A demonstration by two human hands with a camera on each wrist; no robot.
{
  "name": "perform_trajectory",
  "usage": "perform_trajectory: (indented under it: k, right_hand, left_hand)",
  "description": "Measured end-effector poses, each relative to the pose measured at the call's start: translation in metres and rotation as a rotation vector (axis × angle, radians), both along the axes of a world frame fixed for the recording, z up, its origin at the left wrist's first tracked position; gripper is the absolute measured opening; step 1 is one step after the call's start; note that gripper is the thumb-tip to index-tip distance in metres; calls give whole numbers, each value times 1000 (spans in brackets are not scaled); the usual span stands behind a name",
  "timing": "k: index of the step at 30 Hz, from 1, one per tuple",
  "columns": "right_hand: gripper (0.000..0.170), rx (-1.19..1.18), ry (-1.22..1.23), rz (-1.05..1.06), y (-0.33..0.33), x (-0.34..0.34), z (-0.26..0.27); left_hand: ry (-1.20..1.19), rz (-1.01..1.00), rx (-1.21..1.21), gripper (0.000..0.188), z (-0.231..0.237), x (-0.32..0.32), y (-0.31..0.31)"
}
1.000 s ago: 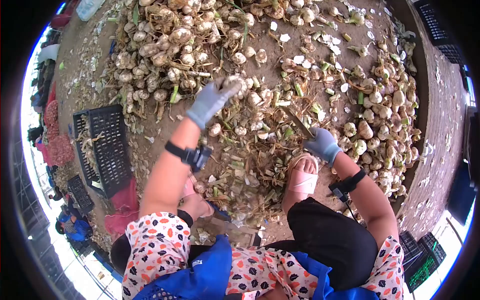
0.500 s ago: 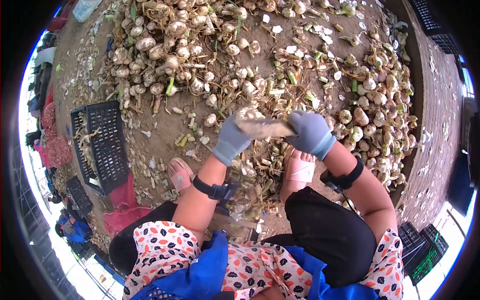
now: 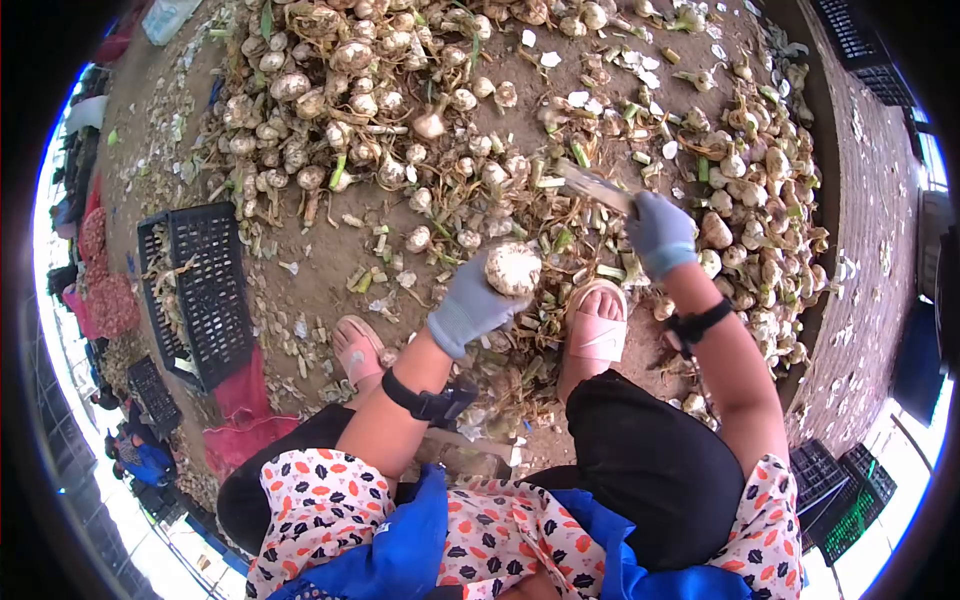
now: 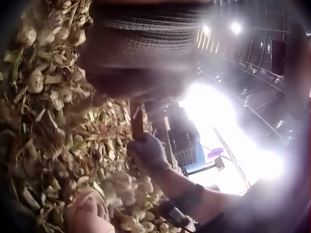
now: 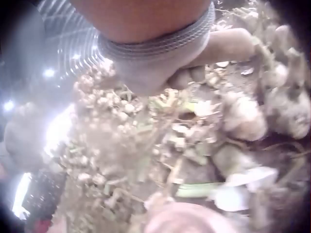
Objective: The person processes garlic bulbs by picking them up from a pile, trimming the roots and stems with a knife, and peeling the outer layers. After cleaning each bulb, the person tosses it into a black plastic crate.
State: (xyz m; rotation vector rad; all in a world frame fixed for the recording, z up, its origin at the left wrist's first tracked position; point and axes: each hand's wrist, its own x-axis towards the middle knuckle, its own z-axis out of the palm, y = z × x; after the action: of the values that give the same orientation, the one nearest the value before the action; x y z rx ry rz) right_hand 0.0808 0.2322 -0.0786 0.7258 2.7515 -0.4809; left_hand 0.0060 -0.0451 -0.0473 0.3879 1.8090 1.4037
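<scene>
Here, garlic was gripped by the left hand, a knife by the right hand (well apart, maybe for safety).

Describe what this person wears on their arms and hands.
The left hand and right hand wear grey-blue gloves with light blue cuffs. Black forearm straps carry small dark devices. Pale pink sleeves show red-orange and black leaf shapes.
</scene>
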Motion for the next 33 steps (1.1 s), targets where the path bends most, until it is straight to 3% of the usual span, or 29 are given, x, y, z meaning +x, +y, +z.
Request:
perform_trajectory:
  k: [1, 3, 4, 5, 7, 8, 11, 13, 15, 16, 18, 19, 21, 22, 23, 25, 27, 29, 30, 31, 33]
  right_hand:
    - [19, 24, 10, 0, 3, 6, 1]
    - [19, -99, -74, -40, -1, 6, -1]
    - [20, -144, -46, 13, -2, 9, -10]
    - [21, -197, -21, 65, -8, 11, -14]
    - [19, -383, 77, 101, -18, 16, -22]
    - [17, -555, 84, 61, -24, 15, -12]
    - [16, -850, 221, 132, -42, 4, 27]
    - [13, -767, 344, 362, -56, -6, 51]
    - [15, -573, 92, 364, -66, -18, 46]
    - [18, -505, -1, 251, -60, -17, 19]
    - [27, -408, -159, 143, -41, -5, -27]
    - [29, -470, -213, 39, -35, 4, -33]
    - [29, -544, -158, 41, -31, 17, -21]
    - [29, -542, -156, 47, -32, 18, -22]
    - [27, -647, -124, 0, -32, 20, -25]
    - [24, -756, -98, -53, -36, 21, -20]
    - [15, -1125, -1, -227, -51, 9, 8]
    - [9, -998, 208, 70, -63, -5, 41]
    - [10, -933, 404, 217, -72, -9, 43]
    - [11, -833, 410, 284, -77, -13, 48]
    - [16, -800, 189, 80, -87, -16, 27]
  left_hand:
    - [2, -1, -7, 47, 3, -5, -6]
    - [-633, -53, 71, 45, 21, -17, -2]
    - [-632, -96, 21, 31, 33, -21, 7]
    - [-640, -95, 21, 31, 27, -21, 11]
    - [583, -388, 112, 29, 17, -21, 13]
    - [619, -534, -119, 31, 26, -24, 12]
    - [747, -685, -175, 28, 13, -27, 7]
    - [809, -730, -230, 24, 37, -25, 16]
    - [860, -834, -146, 18, 52, -22, 22]
    - [856, -838, -141, 18, 60, -21, 22]
    - [788, -711, -46, 21, 71, -27, 18]
    - [792, -708, -53, 21, 67, -32, 14]
    - [569, -561, -26, 28, 50, -39, -3]
    - [273, -452, 7, 30, 36, -41, -13]
    - [275, -444, 9, 30, 22, -44, -20]
    - [10, -317, 317, 23, 2, -49, -28]
    - [-47, -252, 444, 21, 5, -43, -18]
    - [-416, -107, 763, 19, 10, -34, -9]
    - [-474, -82, 796, 22, 18, -29, -4]
    - [-475, -83, 795, 22, 24, -24, 1]
    - [-498, -2, 993, 22, 36, -15, 14]
